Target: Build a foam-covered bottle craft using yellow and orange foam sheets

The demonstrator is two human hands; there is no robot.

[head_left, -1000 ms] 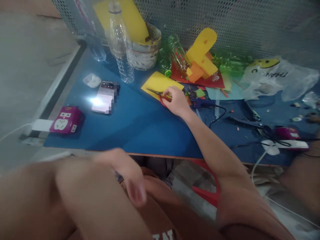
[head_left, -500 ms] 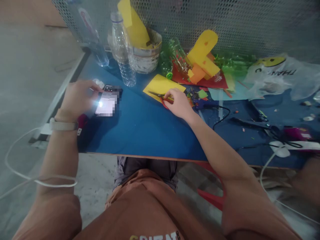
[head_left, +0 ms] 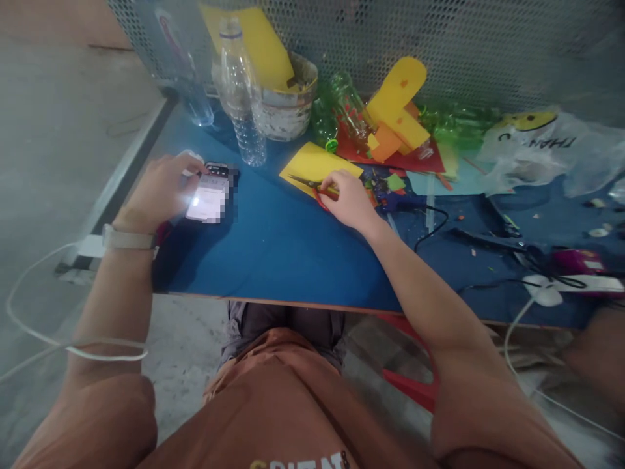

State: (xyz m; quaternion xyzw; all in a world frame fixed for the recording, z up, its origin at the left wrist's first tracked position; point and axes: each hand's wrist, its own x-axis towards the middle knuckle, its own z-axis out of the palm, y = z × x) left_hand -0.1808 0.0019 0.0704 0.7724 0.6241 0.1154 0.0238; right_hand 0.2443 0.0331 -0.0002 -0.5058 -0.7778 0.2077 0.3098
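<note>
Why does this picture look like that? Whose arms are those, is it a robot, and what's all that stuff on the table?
No robot here! These are a person's own bare arms. The camera sits on that person's head and looks forward and down, so you see roughly what they see.

The right hand holds scissors by their red handle, over a sheet of yellow paper. The left hand is beside a bright-screened phone; I can't tell whether it touches anything.

On the blue table, toward the back, stand a tall clear bottle and a pot. Farther right are green bottles, coloured paper scraps, a plastic bag and some cables.
</note>
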